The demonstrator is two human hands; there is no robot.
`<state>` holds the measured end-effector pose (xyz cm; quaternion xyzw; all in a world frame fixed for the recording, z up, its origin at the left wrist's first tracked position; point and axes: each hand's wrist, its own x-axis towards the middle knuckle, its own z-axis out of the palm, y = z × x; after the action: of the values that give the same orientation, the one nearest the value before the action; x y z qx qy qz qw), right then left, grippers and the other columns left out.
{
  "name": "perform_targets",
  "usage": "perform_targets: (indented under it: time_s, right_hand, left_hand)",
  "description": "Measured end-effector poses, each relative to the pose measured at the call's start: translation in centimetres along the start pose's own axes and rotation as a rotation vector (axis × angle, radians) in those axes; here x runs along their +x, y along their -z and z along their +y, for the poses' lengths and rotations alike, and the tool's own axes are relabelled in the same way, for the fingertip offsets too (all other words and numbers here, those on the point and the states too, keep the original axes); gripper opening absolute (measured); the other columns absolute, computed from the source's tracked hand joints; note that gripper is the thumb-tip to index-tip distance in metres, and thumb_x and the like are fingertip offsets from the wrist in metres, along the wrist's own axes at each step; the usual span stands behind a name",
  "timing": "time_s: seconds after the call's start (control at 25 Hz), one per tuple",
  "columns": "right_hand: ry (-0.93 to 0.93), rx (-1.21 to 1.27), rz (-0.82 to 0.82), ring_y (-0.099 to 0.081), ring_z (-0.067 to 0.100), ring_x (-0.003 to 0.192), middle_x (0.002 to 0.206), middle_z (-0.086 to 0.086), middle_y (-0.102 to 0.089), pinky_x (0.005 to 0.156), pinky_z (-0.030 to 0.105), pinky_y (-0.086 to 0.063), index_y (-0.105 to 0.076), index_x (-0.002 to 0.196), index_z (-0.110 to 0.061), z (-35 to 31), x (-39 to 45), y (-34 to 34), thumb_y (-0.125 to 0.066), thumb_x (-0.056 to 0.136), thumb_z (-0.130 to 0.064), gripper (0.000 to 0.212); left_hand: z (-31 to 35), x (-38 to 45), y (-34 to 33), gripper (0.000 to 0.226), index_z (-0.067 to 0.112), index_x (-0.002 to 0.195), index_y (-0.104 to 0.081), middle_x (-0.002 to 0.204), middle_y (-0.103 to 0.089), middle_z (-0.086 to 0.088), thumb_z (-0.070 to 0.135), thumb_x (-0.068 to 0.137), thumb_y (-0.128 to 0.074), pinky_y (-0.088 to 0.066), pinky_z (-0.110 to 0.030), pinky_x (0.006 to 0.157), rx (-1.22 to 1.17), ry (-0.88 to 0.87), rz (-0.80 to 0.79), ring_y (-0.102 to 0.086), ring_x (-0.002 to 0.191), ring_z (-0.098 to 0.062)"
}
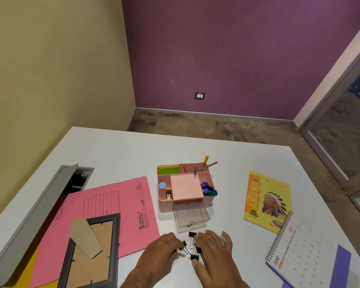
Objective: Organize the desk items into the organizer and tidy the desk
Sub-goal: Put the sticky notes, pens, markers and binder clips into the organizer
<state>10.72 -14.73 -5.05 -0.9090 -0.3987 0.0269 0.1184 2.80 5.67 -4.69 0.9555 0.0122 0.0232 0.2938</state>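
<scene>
Binder clips (190, 249), black with wire handles, clustered on the table (116, 150) just in front of the organizer's (184, 187) pulled-out clear drawer (192, 217). Count: about five, partly hidden by fingers, so not certain. Judged light, rigid, springy; wire handles likely to tangle and skid on the smooth top; best taken by the black body or scooped together. Left hand (161, 251) curled loosely at the left of the cluster, fingertips touching clips; firm hold not discernible. Right hand (213, 249) flat, fingers spread, cupping from the right. One organizer, one drawer.
</scene>
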Motion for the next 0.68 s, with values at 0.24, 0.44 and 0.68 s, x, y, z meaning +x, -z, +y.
perform_targets:
  time_s: [0.24,0.44,0.68]
  right_hand:
    - [0.089,0.413,0.181,-0.059,0.000,0.087,0.097,-0.019,-0.066,0.077,0.022,-0.048,-0.065,0.106,-0.033,-1.6,0.6,0.8,-0.070,0.081,-0.016,0.031]
    - [-0.074,0.605,0.306,-0.066,-0.005,0.075,0.082,-0.022,-0.071,0.068,0.016,-0.053,-0.072,0.088,-0.027,-1.1,2.3,3.8,-0.073,0.078,-0.011,0.020]
    - [-0.011,0.263,0.321,-0.069,0.003,0.070,0.084,-0.012,-0.076,0.066,0.020,-0.058,-0.077,0.089,-0.026,0.4,7.8,7.3,-0.071,0.076,-0.021,0.014]
  left_hand:
    - [1.9,0.5,0.6,0.015,0.033,0.089,-0.064,0.089,-0.059,0.020,0.021,0.081,-0.066,-0.044,-0.014,0.069,-0.394,0.056,0.128,-0.058,0.083,-0.003]
    - [1.8,-0.3,0.6,0.029,0.035,0.097,-0.063,0.096,-0.058,0.021,0.046,0.074,-0.077,-0.051,-0.015,0.069,-0.435,0.210,0.215,-0.059,0.088,-0.002]
    - [0.1,-0.6,-0.3,0.051,0.044,0.142,-0.025,0.118,-0.041,0.009,0.036,0.096,-0.045,-0.041,-0.029,0.062,0.168,0.004,-0.104,-0.052,0.093,-0.015]
